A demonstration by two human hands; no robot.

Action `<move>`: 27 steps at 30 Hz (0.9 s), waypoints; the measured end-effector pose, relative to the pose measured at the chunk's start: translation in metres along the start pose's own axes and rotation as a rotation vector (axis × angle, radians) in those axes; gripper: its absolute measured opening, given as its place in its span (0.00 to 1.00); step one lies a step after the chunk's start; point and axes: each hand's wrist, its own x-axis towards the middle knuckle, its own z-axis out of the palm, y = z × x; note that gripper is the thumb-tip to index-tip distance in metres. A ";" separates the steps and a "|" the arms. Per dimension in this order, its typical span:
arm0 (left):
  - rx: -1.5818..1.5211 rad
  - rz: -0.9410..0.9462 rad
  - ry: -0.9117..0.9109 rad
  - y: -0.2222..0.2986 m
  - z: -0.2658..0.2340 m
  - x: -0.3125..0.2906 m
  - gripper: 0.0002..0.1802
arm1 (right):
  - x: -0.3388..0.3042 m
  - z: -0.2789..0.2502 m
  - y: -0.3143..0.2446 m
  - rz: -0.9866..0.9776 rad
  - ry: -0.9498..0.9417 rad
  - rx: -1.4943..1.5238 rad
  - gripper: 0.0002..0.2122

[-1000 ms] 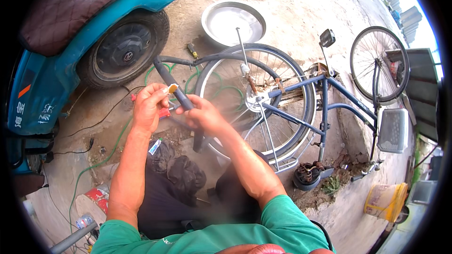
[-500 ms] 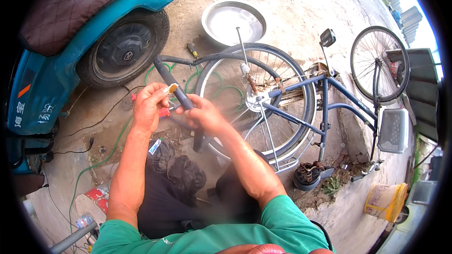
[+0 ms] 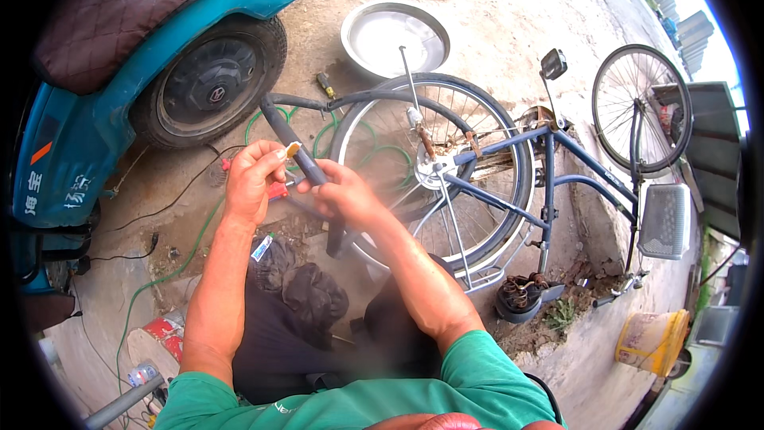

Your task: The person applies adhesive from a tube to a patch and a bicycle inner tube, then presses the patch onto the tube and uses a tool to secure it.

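Black rubber in play here: a limp inner tube [image 3: 280,123], stretching along the left side of the bicycle's nearer spoked wheel [image 3: 434,169], and there's the right hand [image 3: 346,195] at the wheel's left edge, grip closed around that inner tube! Farther left of the wheel, the left hand [image 3: 253,179] has its grip pinched, thumb and fingertips, on a small orange-and-white piece [image 3: 293,149], right over the rubber; whether the two touch, I cannot tell.

Now the containers! Just beyond the wheel sits a broad metal basin [image 3: 437,36], open side up, its bottom gleaming pale; water or bare metal, impossible to call. Left of the wheel and nearer the person, a small white-and-blue squeeze tube [image 3: 262,248] lies against dark crumpled cloth [image 3: 314,295], contents hidden. Farther out that same way, a red-and-white container [image 3: 165,338], inside unreadable, with a clear plastic bottle [image 3: 143,374] near it. And well right of the wheel, a grey basket [image 3: 664,221]; nearer the person, a stained yellow bucket [image 3: 652,342], its contents out of sight!
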 end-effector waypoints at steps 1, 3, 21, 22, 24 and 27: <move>0.006 0.006 0.000 0.000 0.000 0.000 0.03 | 0.000 0.000 0.000 -0.001 -0.002 0.000 0.27; 0.031 0.024 0.003 -0.002 -0.001 0.000 0.03 | -0.001 0.001 0.000 0.002 -0.001 0.000 0.27; 0.566 0.300 -0.025 0.007 0.020 -0.015 0.07 | -0.001 0.002 -0.002 -0.019 0.011 -0.008 0.23; 0.568 0.246 -0.002 0.008 0.021 -0.015 0.07 | -0.002 0.002 -0.003 -0.020 0.014 -0.012 0.23; 0.566 0.170 0.065 0.008 0.017 -0.014 0.09 | -0.003 0.003 -0.004 -0.028 0.015 -0.010 0.24; 0.530 0.090 0.186 0.000 0.009 -0.007 0.14 | -0.003 0.005 -0.004 -0.028 0.014 -0.022 0.24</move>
